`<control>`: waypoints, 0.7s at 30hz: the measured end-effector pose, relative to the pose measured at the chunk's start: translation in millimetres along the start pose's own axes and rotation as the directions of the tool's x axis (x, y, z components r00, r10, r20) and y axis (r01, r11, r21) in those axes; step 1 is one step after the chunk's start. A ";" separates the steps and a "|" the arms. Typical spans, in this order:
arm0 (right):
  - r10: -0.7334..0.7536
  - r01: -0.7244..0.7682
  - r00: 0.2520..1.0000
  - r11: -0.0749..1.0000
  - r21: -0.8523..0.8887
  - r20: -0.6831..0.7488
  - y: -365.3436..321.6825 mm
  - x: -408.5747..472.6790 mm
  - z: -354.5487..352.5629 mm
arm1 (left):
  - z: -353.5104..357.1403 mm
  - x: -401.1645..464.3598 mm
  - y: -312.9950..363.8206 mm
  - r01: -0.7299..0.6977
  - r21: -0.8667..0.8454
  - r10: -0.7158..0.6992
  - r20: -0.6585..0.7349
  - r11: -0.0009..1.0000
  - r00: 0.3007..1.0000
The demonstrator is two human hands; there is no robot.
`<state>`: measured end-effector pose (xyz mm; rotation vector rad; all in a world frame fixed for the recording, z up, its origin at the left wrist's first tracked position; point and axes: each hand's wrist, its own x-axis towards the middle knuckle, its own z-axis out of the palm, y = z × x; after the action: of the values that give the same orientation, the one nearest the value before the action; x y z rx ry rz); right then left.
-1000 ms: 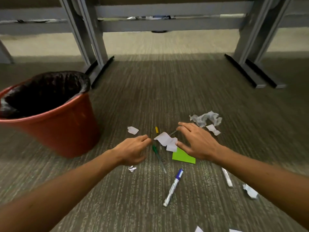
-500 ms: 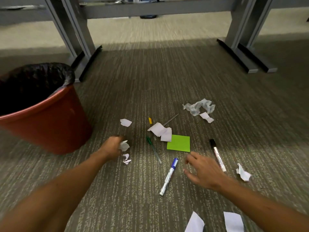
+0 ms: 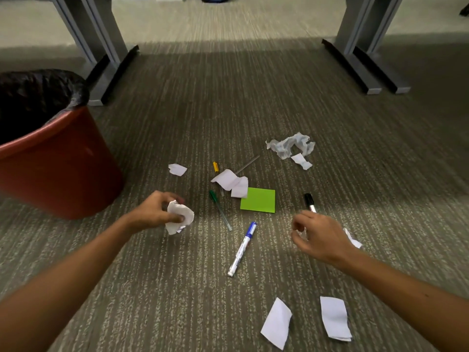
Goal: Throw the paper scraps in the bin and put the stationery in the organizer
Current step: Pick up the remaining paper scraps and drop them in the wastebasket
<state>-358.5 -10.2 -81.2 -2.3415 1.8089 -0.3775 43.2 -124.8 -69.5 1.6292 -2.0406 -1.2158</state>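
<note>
While left hand [image 3: 154,212] grip closes on a crumpled scrap [image 3: 179,216], right hand [image 3: 319,237] curls loosely, holding nothing visible; red bin [image 3: 63,168] interior dark, contents unclear.

The bin [image 3: 58,161] stands on the floor [image 3: 279,102] at the left. Right of it lie pens [image 3: 220,210], a note pad [image 3: 258,200] and paper scraps [image 3: 290,146]; two scraps [image 3: 276,322] lie nearest.
</note>
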 end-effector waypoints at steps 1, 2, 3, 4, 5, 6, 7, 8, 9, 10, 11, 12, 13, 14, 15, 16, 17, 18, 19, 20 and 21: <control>0.022 -0.022 1.000 1.000 -0.021 0.006 9.5 -5.1 -3.4 | 1.4 -2.4 -1.6 0.006 0.064 -0.009 0.052 0.998 0.999; 0.051 -0.051 0.999 0.998 -0.040 0.009 20.4 -10.4 -7.3 | 4.2 -4.4 -3.1 0.013 0.147 -0.027 0.095 0.989 0.995; 0.091 -0.090 0.996 0.994 -0.055 0.006 31.7 -15.3 -11.3 | 8.1 -5.4 -4.4 0.012 0.241 -0.042 0.121 0.970 0.992; 0.132 -0.132 0.991 0.989 -0.065 -0.004 43.1 -20.2 -15.8 | 13.2 -5.6 -5.8 0.003 0.334 -0.048 0.128 0.943 0.991; 0.171 -0.172 0.985 0.983 -0.071 -0.017 53.2 -25.2 -20.0 | 18.9 -5.7 -7.5 -0.009 0.405 -0.043 0.119 0.914 0.992; 0.206 -0.208 0.978 0.975 -0.074 -0.032 61.6 -30.3 -23.3 | 24.9 -6.0 -9.3 -0.012 0.451 -0.039 0.103 0.892 0.994; 0.237 -0.240 0.971 0.968 -0.075 -0.045 67.9 -35.1 -26.5 | 30.3 -5.9 -10.1 -0.012 0.491 -0.037 0.091 0.871 0.995; 0.262 -0.265 0.964 0.961 -0.074 -0.053 72.7 -39.3 -29.5 | 35.0 -4.6 -9.9 -0.014 0.531 -0.035 0.083 0.847 0.996; 0.284 -0.287 0.957 0.955 -0.069 -0.055 76.8 -42.6 -32.0 | 38.9 -2.5 -10.0 -0.002 0.561 -0.042 0.066 0.828 0.997; 0.307 -0.310 0.950 0.949 -0.057 -0.053 80.5 -45.0 -33.4 | 42.8 -0.9 -10.2 0.030 0.568 -0.056 0.029 0.822 0.998; 0.339 -0.341 0.939 0.939 -0.037 -0.047 83.8 -46.6 -34.2 | 46.4 0.0 -9.9 0.071 0.559 -0.073 -0.020 0.826 0.997; 0.372 -0.373 0.927 0.928 -0.014 -0.040 87.0 -48.0 -34.5 | 49.5 0.5 -9.4 0.102 0.541 -0.078 -0.067 0.835 0.995; 0.398 -0.399 0.917 0.917 0.003 -0.031 89.0 -49.5 -33.5 | 52.3 0.6 -8.9 0.118 0.524 -0.072 -0.107 0.843 0.992; 0.414 -0.414 0.910 0.910 0.010 -0.024 90.4 -51.1 -31.6 | 54.6 0.7 -8.2 0.127 0.502 -0.064 -0.140 0.856 0.988; 0.428 -0.428 0.904 0.904 0.006 -0.013 90.9 -52.5 -29.6 | 56.2 0.3 -7.0 0.135 0.477 -0.060 -0.168 0.868 0.984; 0.449 -0.449 0.893 0.893 0.000 0.006 91.0 -53.1 -27.0 | 57.7 -0.9 -5.6 0.145 0.453 -0.062 -0.192 0.880 0.979; 0.479 -0.479 0.877 0.878 -0.011 0.035 91.1 -52.7 -24.5 | 58.8 -2.0 -4.2 0.161 0.428 -0.073 -0.215 0.890 0.974; 0.510 -0.510 0.857 0.860 -0.022 0.073 91.5 -52.1 -21.5 | 59.4 -2.5 -3.6 0.181 0.399 -0.091 -0.235 0.899 0.968; 0.538 -0.538 0.835 0.842 -0.031 0.111 92.0 -51.5 -18.3 | 59.0 -2.2 -3.4 0.204 0.366 -0.116 -0.247 0.908 0.962; 0.563 -0.564 0.815 0.825 -0.032 0.138 92.4 -51.3 -14.9 | 58.1 -1.6 -3.2 0.225 0.331 -0.145 -0.249 0.916 0.958; 0.584 -0.588 0.797 0.808 -0.025 0.155 92.5 -51.7 -12.2 | 56.8 -0.9 -3.0 0.243 0.296 -0.173 -0.244 0.924 0.954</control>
<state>-460.0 16.4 -100.4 -1.6006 2.2930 -0.1179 8.6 -99.0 -106.5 2.0742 -2.0492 -0.7447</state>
